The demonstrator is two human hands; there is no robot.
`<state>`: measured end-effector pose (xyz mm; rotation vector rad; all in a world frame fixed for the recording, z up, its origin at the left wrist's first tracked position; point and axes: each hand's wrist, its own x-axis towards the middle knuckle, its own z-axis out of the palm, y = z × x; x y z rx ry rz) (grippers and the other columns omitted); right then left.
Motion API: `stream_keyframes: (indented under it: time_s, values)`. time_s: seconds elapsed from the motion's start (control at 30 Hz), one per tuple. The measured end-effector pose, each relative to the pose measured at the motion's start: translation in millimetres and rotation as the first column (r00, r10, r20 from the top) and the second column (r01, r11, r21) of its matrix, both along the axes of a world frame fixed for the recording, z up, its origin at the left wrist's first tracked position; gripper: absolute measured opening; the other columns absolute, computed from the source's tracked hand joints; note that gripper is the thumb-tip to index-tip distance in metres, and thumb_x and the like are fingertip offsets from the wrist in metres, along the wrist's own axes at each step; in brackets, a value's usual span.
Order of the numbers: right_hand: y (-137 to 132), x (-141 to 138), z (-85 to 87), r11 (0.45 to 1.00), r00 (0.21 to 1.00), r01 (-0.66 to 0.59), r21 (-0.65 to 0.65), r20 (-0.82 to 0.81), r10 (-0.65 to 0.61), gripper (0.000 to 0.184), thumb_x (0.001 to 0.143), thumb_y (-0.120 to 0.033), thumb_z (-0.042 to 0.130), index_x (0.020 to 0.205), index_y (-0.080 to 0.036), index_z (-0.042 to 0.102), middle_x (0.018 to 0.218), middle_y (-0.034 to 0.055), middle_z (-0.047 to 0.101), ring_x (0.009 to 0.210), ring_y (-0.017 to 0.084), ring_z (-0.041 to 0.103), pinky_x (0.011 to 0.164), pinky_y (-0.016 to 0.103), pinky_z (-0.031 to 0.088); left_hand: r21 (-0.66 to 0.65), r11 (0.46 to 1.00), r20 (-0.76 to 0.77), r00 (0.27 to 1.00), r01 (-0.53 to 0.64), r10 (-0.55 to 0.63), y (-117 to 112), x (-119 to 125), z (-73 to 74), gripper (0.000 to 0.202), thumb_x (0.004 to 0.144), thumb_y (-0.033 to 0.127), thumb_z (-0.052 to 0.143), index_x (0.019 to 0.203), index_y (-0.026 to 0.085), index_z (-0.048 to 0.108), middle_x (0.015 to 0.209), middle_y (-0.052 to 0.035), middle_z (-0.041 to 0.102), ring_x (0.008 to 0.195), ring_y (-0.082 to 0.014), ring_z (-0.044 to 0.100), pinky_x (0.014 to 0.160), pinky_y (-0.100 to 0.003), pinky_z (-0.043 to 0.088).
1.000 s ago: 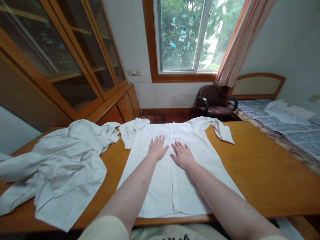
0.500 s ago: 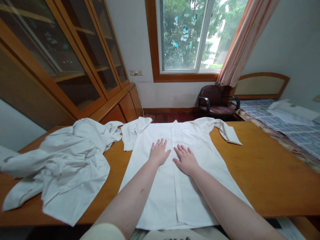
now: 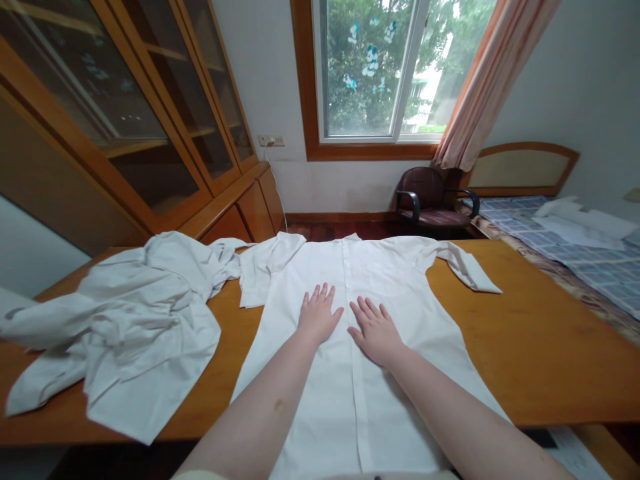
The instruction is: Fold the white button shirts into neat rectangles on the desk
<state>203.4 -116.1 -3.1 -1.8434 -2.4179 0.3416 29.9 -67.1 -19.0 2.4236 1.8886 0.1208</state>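
Observation:
A white button-front shirt (image 3: pixel 327 407) lies face up and spread out on the wooden table (image 3: pixel 540 340), collar away from me. Its lower end reaches past the table's front edge, where my arms and clothing hide part of it. My left hand (image 3: pixel 320 316) rests flat on the front panel left of the button strip, fingers spread. Just right of the strip, my right hand (image 3: pixel 375 331) lies palm down with its fingers stretched out. One sleeve bends out over the wood on the right; the left one is bunched near the shoulder.
Crumpled white clothing (image 3: pixel 150 340) covers the table's left end, close to the shirt's left sleeve. Beyond the table stand a glass-door cabinet (image 3: pixel 200 167), a dark red armchair (image 3: pixel 425 193) and a bed (image 3: pixel 575 233) with a checked cover. A window (image 3: pixel 370 73) is at the back.
The shirt has slid slightly towards me, its hem now beyond the table's front edge. Both hands have come a little nearer while staying flat on it. The right sleeve's end has shifted rightwards.

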Motion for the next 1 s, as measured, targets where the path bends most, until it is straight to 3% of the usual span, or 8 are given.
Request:
stream_keyframes:
  time_s: [0.23, 0.33, 0.43, 0.53, 0.63, 0.73, 0.87, 1.0]
  values:
    - [-18.5, -3.9, -0.7, 1.0, 0.999, 0.013, -0.011, 0.033, -0.013, 0.063, 0.091, -0.049, 0.031, 0.147, -0.022, 0.024, 0.153, 0.006, 0.018, 0.141, 0.025, 0.014, 0.111, 0.048, 0.008, -0.011, 1.0, 0.015, 1.0, 0.002, -0.002, -13.1, -0.5, -1.6, 0.066, 0.088, 0.056, 0.03, 0.146, 0.023, 0.025, 0.153, -0.0052, 0.023, 0.141, -0.0241, 0.015, 0.113, -0.047, 0.012]
    - [-19.7, -3.4, 8.5, 0.999, 0.999, -0.007, -0.052, 0.049, 0.009, 0.064, 0.089, -0.048, 0.037, 0.146, -0.02, 0.027, 0.153, 0.0095, 0.021, 0.139, 0.028, 0.018, 0.108, 0.051, 0.017, -0.007, 1.0, 0.019, 1.0, 0.011, -0.011, -20.3, -0.9, -4.2, 0.067, 0.088, 0.056, 0.03, 0.146, 0.023, 0.024, 0.153, -0.0054, 0.023, 0.141, -0.0246, 0.015, 0.113, -0.048, 0.013]
    - [-1.0, -1.0, 26.3, 0.99, 0.998, -0.044, -0.135, 0.039, 0.05, 0.058, 0.084, -0.048, 0.047, 0.136, -0.02, 0.044, 0.142, 0.0132, 0.042, 0.127, 0.03, 0.04, 0.097, 0.044, 0.035, -0.017, 1.0, 0.02, 1.0, 0.01, -0.01, -26.0, 0.1, -4.8, 0.067, 0.089, 0.056, 0.028, 0.146, 0.023, 0.024, 0.153, -0.0057, 0.023, 0.141, -0.0248, 0.015, 0.112, -0.049, 0.013]
    - [32.8, -0.3, 40.1, 0.991, 0.998, 0.058, -0.118, 0.029, -0.055, 0.047, 0.088, -0.046, 0.041, 0.122, -0.018, 0.056, 0.125, 0.0138, 0.057, 0.111, 0.027, 0.055, 0.09, 0.038, 0.04, -0.026, 1.0, 0.023, 1.0, -0.006, 0.006, -30.9, 1.9, -3.6, 0.066, 0.089, 0.054, 0.028, 0.146, 0.022, 0.025, 0.153, -0.0056, 0.023, 0.141, -0.0245, 0.015, 0.112, -0.049, 0.013]
    - [64.6, -2.5, 36.2, 0.99, 0.99, 0.144, 0.006, -0.007, -0.144, 0.056, 0.09, -0.047, 0.039, 0.133, -0.013, 0.045, 0.143, 0.0168, 0.039, 0.125, 0.027, 0.043, 0.1, 0.036, 0.032, -0.037, 0.999, 0.026, 0.999, -0.017, 0.018, -35.4, 2.7, -2.4, 0.065, 0.089, 0.053, 0.029, 0.146, 0.023, 0.025, 0.153, -0.0046, 0.023, 0.141, -0.0239, 0.015, 0.113, -0.049, 0.012]
    - [82.3, -3.8, 16.7, 0.986, 0.986, 0.164, 0.033, -0.016, -0.163, 0.067, 0.09, -0.051, 0.037, 0.143, -0.011, 0.03, 0.152, 0.0167, 0.02, 0.137, 0.027, 0.023, 0.108, 0.039, 0.019, -0.035, 0.999, 0.028, 0.999, -0.018, 0.019, -38.6, 1.7, -2.8, 0.065, 0.089, 0.054, 0.029, 0.146, 0.024, 0.024, 0.153, -0.0044, 0.022, 0.141, -0.0239, 0.014, 0.113, -0.049, 0.012]
    - [85.7, -0.4, -7.0, 0.995, 0.995, 0.102, 0.021, 0.014, -0.103, 0.07, 0.09, -0.057, 0.029, 0.147, -0.015, 0.023, 0.154, 0.0123, 0.017, 0.141, 0.025, 0.011, 0.11, 0.042, 0.007, -0.027, 1.0, 0.022, 1.0, -0.012, 0.013, -41.6, 0.4, -4.6, 0.066, 0.089, 0.054, 0.027, 0.147, 0.024, 0.022, 0.153, -0.0037, 0.021, 0.141, -0.0236, 0.013, 0.113, -0.048, 0.012]
    - [80.4, 1.8, -11.4, 0.993, 0.992, 0.114, 0.029, 0.052, -0.115, 0.071, 0.09, -0.058, 0.024, 0.147, -0.016, 0.021, 0.154, 0.0111, 0.016, 0.141, 0.024, 0.01, 0.11, 0.043, 0.004, -0.062, 0.998, 0.01, 1.0, -0.019, 0.019, -45.0, 3.5, -1.5, 0.065, 0.089, 0.053, 0.029, 0.147, 0.025, 0.021, 0.154, -0.0037, 0.018, 0.142, -0.0249, 0.012, 0.113, -0.05, 0.01]
